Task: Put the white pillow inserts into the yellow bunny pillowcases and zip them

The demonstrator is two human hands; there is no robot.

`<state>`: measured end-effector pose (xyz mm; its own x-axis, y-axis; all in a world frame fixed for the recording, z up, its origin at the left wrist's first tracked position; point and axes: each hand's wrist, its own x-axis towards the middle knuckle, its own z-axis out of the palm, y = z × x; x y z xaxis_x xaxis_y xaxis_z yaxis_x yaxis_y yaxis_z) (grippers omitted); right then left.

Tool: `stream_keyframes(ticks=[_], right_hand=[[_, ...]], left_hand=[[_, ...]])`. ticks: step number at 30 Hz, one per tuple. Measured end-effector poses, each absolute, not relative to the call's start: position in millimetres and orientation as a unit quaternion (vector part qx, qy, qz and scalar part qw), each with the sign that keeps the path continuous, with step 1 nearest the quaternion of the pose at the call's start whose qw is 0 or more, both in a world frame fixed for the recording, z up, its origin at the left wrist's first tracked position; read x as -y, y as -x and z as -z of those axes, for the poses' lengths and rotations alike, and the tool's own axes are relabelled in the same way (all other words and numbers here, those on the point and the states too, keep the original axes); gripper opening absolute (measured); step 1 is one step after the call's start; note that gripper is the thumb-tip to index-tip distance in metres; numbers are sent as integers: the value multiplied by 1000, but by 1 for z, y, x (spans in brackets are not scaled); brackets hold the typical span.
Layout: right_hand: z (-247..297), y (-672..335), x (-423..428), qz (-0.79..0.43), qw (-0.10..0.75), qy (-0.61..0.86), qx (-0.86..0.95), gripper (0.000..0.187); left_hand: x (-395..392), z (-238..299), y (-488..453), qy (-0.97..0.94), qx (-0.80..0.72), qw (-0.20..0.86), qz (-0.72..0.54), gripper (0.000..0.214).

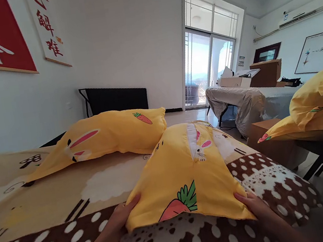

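Note:
A yellow pillow printed with a rabbit and a carrot lies on the bed in front of me. My left hand grips its near left corner, fingers tucked under the edge. My right hand holds the near right corner the same way. A second yellow pillow with a rabbit and carrot print rests farther back on the left, touching nothing of mine.
The bed is covered by a tan and brown spotted blanket. A heap of yellow bedding sits on a dark stand at the right. Behind it are a covered table with cardboard boxes and a glass balcony door.

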<state>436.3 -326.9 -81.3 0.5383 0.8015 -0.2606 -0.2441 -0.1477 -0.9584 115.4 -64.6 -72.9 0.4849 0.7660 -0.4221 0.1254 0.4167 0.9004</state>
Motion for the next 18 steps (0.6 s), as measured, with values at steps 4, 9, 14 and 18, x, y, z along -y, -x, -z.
stream_keyframes(ticks=[4,9,14,18], right_hand=[[92,-448,338,-451,588,637,213,38],[97,-454,336,-480,632,573,204,34],[99,-447,329,-485,654,547,194,35],[101,-439,325,-517,645,507,246,44]], left_hand=[[67,73,-109,-487,-451,719,-207,41],[75,68,-111,-485,-430,733,-208,36],[76,74,-116,-456,-428,737,-255,31],[77,77,-116,-453,-417,747,-251,45]])
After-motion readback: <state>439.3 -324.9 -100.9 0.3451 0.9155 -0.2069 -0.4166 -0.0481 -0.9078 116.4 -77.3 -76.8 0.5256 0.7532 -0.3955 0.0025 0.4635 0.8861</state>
